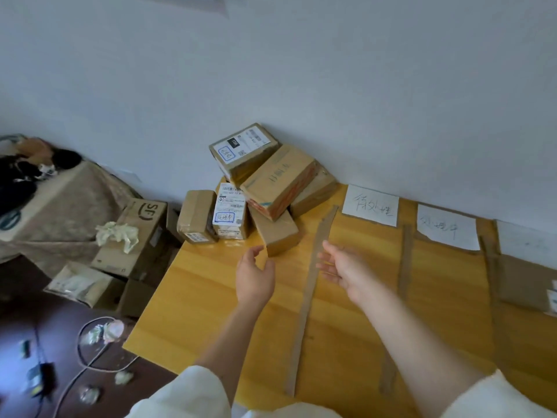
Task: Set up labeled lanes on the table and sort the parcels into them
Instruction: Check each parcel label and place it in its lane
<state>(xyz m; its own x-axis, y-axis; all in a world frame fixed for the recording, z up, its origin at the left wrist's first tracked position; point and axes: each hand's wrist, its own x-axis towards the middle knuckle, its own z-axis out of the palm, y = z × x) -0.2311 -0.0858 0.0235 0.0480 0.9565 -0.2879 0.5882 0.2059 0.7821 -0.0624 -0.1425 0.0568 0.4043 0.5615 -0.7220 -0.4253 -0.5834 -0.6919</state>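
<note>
A pile of brown cardboard parcels sits at the far left corner of the yellow wooden table, several with white shipping labels. The nearest small parcel lies just beyond my fingertips. My left hand is open, its fingers curled toward that parcel. My right hand is open too, held over the leftmost cardboard strip. Two more cardboard strips divide the tabletop into lanes. White handwritten paper labels lie at the far end of each lane.
A flat cardboard piece lies in the rightmost lane. To the left of the table stand an SF carton, a padded mailer and a cloth-covered box. Cables and crumpled paper litter the dark floor. A white wall backs the table.
</note>
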